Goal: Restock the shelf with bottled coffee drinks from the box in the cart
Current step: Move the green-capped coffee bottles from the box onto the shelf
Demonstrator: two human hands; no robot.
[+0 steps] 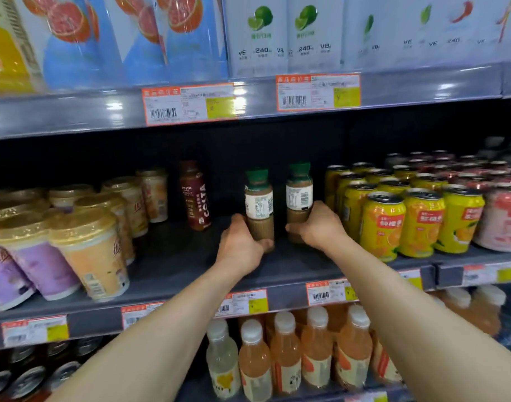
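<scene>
Just right of the brown Costa bottle [195, 195], two coffee drinks stand upright on the dark shelf [173, 256]. Each has a green cap, a white label with small print, and pale brown drink showing below it. The left hand [242, 242] curls round the base of the nearer coffee bottle [258, 203]. The right hand [318, 224] grips the lower part of the farther coffee bottle [299, 192], which is beside the yellow cans [408, 216].
</scene>
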